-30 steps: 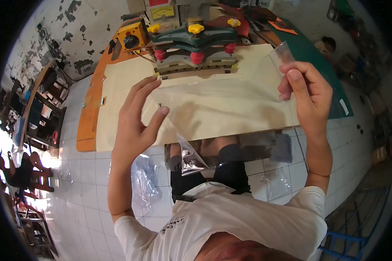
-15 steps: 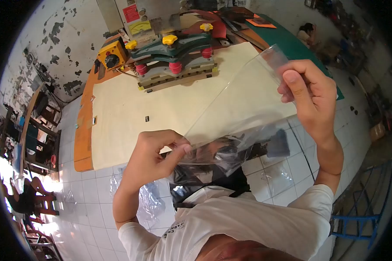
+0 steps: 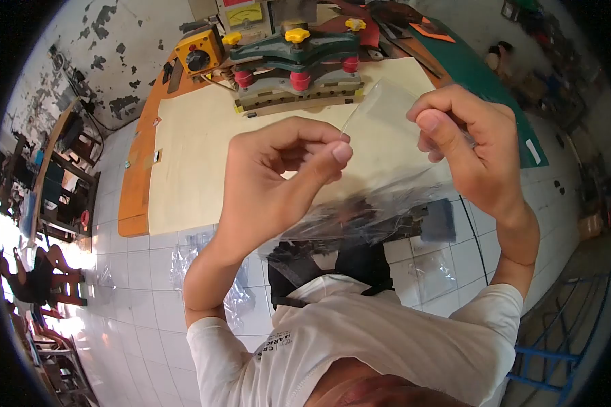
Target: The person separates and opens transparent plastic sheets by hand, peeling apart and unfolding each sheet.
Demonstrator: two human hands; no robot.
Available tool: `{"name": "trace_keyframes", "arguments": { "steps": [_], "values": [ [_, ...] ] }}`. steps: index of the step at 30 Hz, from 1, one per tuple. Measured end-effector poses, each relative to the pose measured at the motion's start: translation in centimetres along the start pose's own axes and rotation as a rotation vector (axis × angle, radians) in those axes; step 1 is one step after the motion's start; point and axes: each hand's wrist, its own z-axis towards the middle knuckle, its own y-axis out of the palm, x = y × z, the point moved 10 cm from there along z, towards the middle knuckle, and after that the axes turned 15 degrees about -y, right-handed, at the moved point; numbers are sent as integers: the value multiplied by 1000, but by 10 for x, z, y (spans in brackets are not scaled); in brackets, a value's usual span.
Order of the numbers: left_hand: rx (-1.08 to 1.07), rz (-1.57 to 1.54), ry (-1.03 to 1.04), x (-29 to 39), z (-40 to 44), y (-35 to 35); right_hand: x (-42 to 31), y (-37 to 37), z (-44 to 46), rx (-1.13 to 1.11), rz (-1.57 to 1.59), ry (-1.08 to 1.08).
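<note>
Left hand point(image 3: 288, 176) pinched on film point(image 3: 381, 129), right hand point(image 3: 470, 142) curled around its other side, thumb near fingertips, film on the press's point(image 3: 299, 61) near side, sheet point(image 3: 197, 156) before the press, yellow box point(image 3: 199, 51) left of it.

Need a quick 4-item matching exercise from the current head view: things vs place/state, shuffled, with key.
1. clear plastic
2. yellow box
3. green mat
4. yellow knobs

A. along the top of the dark green frame
B. edge at the fingertips of the left hand
C. on the right side of the table
D. fitted with a black dial

Pairs: 1-B, 2-D, 3-C, 4-A
</note>
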Motion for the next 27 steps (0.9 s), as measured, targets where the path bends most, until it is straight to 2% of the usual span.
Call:
{"name": "trace_keyframes", "arguments": {
  "steps": [7,11,16,23,27],
  "values": [
    [65,-78,9,-1,3,-15,7,6,5,-25,28,49],
    [69,-38,49,5,7,-9,9,22,4,-114,55,95],
    [37,-57,-18,-1,10,-9,11,29,3,-118,88,102],
    [40,-49,9,3,12,-7,20,39,1,-161,214,165],
    [28,-68,-15,-1,15,-6,18,38,3,-192,109,85]
  ]
}}
